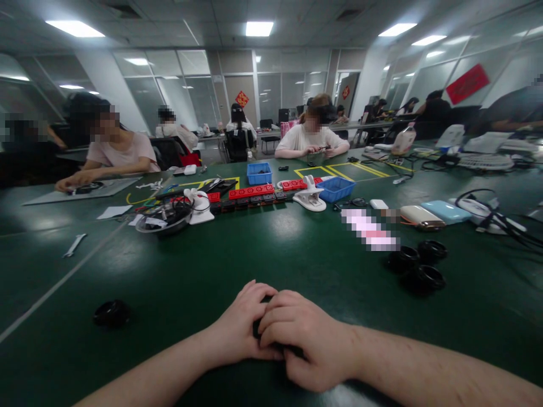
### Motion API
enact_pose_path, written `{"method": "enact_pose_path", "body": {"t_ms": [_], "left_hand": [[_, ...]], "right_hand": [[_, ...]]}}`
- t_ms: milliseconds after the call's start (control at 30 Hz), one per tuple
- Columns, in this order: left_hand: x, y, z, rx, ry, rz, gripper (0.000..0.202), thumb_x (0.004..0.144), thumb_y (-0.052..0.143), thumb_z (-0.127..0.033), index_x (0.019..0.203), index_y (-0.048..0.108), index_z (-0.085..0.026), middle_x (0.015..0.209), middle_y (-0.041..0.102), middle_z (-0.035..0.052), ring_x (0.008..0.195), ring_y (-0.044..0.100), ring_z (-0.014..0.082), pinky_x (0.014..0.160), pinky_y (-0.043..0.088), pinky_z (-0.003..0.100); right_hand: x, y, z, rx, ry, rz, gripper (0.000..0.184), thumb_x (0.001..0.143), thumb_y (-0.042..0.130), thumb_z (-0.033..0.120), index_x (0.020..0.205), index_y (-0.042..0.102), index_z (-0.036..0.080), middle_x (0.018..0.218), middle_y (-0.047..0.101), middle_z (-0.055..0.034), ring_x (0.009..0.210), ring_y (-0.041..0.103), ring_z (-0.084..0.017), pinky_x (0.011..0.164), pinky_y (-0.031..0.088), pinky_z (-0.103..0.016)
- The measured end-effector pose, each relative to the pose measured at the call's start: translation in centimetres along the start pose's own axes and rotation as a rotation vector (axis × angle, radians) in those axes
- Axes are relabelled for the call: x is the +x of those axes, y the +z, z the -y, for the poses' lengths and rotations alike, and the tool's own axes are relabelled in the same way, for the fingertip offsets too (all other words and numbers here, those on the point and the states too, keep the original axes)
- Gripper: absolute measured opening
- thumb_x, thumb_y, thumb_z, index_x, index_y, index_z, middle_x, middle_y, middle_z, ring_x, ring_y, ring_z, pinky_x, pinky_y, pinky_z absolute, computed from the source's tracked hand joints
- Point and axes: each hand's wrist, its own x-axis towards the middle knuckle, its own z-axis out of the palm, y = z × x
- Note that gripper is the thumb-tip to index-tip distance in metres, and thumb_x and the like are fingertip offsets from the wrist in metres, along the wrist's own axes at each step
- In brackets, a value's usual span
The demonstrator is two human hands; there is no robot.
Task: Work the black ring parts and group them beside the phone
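Observation:
In the head view, my left hand (244, 322) and my right hand (307, 336) meet low in the middle, just above the green table (178, 294). Both are closed around a black part (257, 328), and my right fingers lie across it from above. Most of that part is covered, so its exact kind does not show. Off to the left lies a single black, hollow, ring-like part (111, 314). Three similar black ring-like parts (424, 277) stand together to the right.
Across the middle stand a metal bowl of parts (163, 226), a row of red-topped pieces (250, 192), a white clip-on fan (309, 198) and blue bins (336, 189). Power banks (445, 212) and cables lie right, a wrench (75, 245) left. Other people sit beyond.

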Motion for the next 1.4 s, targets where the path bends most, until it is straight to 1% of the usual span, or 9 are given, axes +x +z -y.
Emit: {"method": "enact_pose_path", "body": {"t_ms": [133,267,367,533,733,967,1167,1300,1400], "left_hand": [[-0.09,0.00,-0.04,-0.043,-0.054,-0.018,0.061,0.059,0.075,-0.041,0.113,0.052,-0.023,0.110,0.052,0.0036,0.105,0.047,0.0246,0.105,0.018,0.047],[-0.10,0.07,-0.17,-0.057,-0.088,-0.079,0.055,0.059,0.075,-0.044,0.105,0.055,-0.022,0.107,0.054,0.0040,0.103,0.048,0.0244,0.104,0.019,0.047],[-0.03,0.25,-0.16,-0.029,-0.104,-0.100,0.050,0.057,0.075,-0.042,0.099,0.057,-0.021,0.105,0.054,0.0045,0.102,0.048,0.0253,0.104,0.019,0.048],[0.02,0.25,0.07,-0.036,-0.061,-0.073,0.045,0.056,0.076,-0.030,0.097,0.060,-0.022,0.105,0.052,0.0037,0.102,0.047,0.0246,0.100,0.027,0.045],[0.03,-0.10,0.63,0.024,-0.009,0.084,0.039,0.060,0.074,-0.039,0.096,0.064,-0.029,0.122,0.048,0.0018,0.117,0.038,0.0303,0.103,0.010,0.056],[0.03,0.10,0.47,0.027,-0.019,0.061,0.056,0.059,0.074,-0.046,0.110,0.057,-0.029,0.119,0.050,0.0032,0.115,0.041,0.0297,0.103,0.012,0.056],[0.04,0.30,0.22,-0.041,-0.053,-0.060,0.063,0.058,0.075,-0.046,0.112,0.052,-0.024,0.111,0.053,0.0048,0.106,0.047,0.0258,0.103,0.021,0.048],[0.11,0.04,-0.12,-0.057,-0.065,-0.071,0.049,0.057,0.076,-0.042,0.098,0.059,-0.022,0.105,0.054,0.0043,0.102,0.047,0.0252,0.100,0.027,0.045],[0.04,-0.05,-0.08,-0.034,-0.056,-0.053,0.041,0.058,0.076,-0.035,0.093,0.061,-0.022,0.105,0.053,0.0035,0.103,0.047,0.0244,0.102,0.025,0.045]], "right_hand": [[0.04,-0.27,0.40,-0.041,0.053,-0.082,0.032,0.070,0.046,0.023,0.099,0.055,0.014,0.098,0.060,-0.0082,0.095,0.051,-0.019,0.086,0.038,-0.035],[0.00,-0.21,0.36,-0.135,0.247,-0.106,0.038,0.074,0.058,0.037,0.105,0.053,0.015,0.100,0.058,-0.0084,0.091,0.049,-0.020,0.082,0.039,-0.037],[-0.05,-0.01,0.08,-0.182,0.349,-0.047,0.037,0.070,0.063,0.035,0.099,0.055,0.014,0.097,0.058,-0.0082,0.088,0.049,-0.020,0.079,0.039,-0.037],[0.01,-0.13,0.00,-0.120,0.245,-0.009,0.022,0.065,0.054,0.019,0.087,0.056,0.014,0.088,0.059,-0.0060,0.084,0.051,-0.018,0.077,0.041,-0.033],[0.05,-0.34,0.09,-0.027,0.025,0.068,0.016,0.062,0.042,0.015,0.071,0.054,0.017,0.080,0.060,-0.0047,0.080,0.054,-0.016,0.082,0.040,-0.033],[0.03,-0.32,0.19,-0.014,-0.028,0.046,0.021,0.060,0.041,0.015,0.076,0.055,0.017,0.082,0.061,-0.0043,0.085,0.054,-0.016,0.089,0.038,-0.033],[0.05,-0.40,0.45,-0.092,0.170,-0.101,0.031,0.073,0.052,0.029,0.102,0.053,0.015,0.099,0.059,-0.0081,0.094,0.049,-0.020,0.085,0.038,-0.037],[-0.03,-0.07,0.12,-0.166,0.347,-0.041,0.036,0.070,0.063,0.035,0.098,0.055,0.015,0.097,0.058,-0.0079,0.087,0.049,-0.020,0.079,0.039,-0.037],[-0.05,0.08,-0.05,-0.151,0.322,-0.018,0.026,0.067,0.060,0.025,0.090,0.056,0.014,0.090,0.058,-0.0063,0.084,0.050,-0.019,0.076,0.040,-0.034]]}}
